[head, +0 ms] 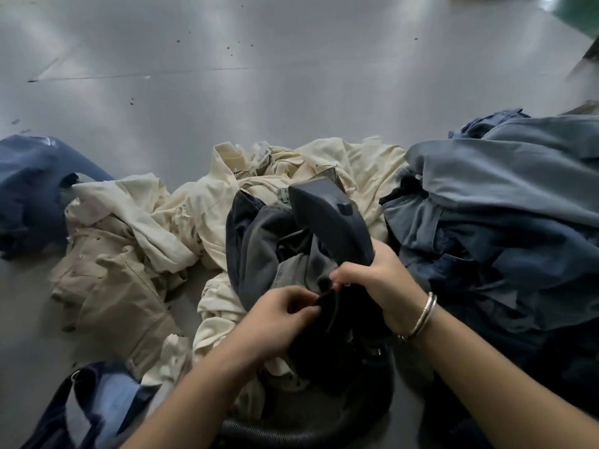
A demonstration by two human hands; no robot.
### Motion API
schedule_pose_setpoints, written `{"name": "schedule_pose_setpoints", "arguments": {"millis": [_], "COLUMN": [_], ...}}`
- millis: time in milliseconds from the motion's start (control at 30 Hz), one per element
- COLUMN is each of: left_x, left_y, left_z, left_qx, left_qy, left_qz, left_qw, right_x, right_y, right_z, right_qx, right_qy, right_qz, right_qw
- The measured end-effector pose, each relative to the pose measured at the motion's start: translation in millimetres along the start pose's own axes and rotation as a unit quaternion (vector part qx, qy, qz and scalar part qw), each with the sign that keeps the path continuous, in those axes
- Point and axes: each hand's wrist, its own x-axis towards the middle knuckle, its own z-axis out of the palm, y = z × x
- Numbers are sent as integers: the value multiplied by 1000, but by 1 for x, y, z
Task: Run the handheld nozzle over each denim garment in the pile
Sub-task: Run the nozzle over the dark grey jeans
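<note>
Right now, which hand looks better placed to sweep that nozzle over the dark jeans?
The right hand: it already grips the nozzle by its handle, its head lying over the dark denim garment. The left hand pinches dark cloth with its fingers, so it can probably hold that taut.

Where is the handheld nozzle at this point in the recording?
In the head view the nozzle sits centre frame, gripped by the right hand, its wide head over the dark grey denim garment, with cream garments just behind.
</note>
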Motion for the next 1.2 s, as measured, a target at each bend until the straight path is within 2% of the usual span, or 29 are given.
{"name": "schedule_pose_setpoints", "arguments": {"millis": [67, 133, 200, 333, 433, 567, 667, 800, 867, 933, 1033, 1067, 1100, 1200], "left_x": [1, 3, 6, 9, 13, 18, 22, 24, 24, 25, 24, 22, 21, 22], "left_y": [7, 15, 21, 27, 30, 33, 34, 35, 35, 34, 34, 36, 35, 33], "left_z": [1, -6, -14, -13, -6, -8, -10, -3, -2, -7, -18, -20, -20, -16], "left_qx": [28, -117, -283, -410, -461, -506, -536, -512, -523, -542, -547, -531, -493, -333], "left_qy": [-28, -27, -56, -88, -51, 5, 41, 24, 17, -5, -76, -106, -124, -93], "left_qz": [12, -18, -46, -89, -110, -93, -75, -66, -76, -94, -121, -122, -118, -80], "left_qw": [999, 993, 956, 903, 879, 857, 840, 856, 849, 835, 825, 832, 853, 935], "right_x": [6, 10, 14, 14, 12, 5, -1, -3, 0, 3, 6, 7, 7, 5], "right_y": [-9, -18, -25, -30, -21, -8, -3, 3, 1, -4, -11, -13, -14, -17], "right_z": [-2, -7, -16, -25, -21, -17, -15, -7, -6, -10, -18, -21, -23, -25], "right_qx": [9, 17, 33, 2, -25, -54, -46, -53, -49, 8, 72, 78, 82, 86], "right_qy": [3, 2, 3, 17, 30, 93, 110, 108, 111, 105, 96, 98, 102, 90], "right_qz": [-17, -29, -37, -38, -43, -60, -30, 21, 29, 38, 48, 44, 35, 4], "right_qw": [1000, 999, 999, 999, 998, 992, 992, 992, 992, 994, 992, 991, 991, 992]}}
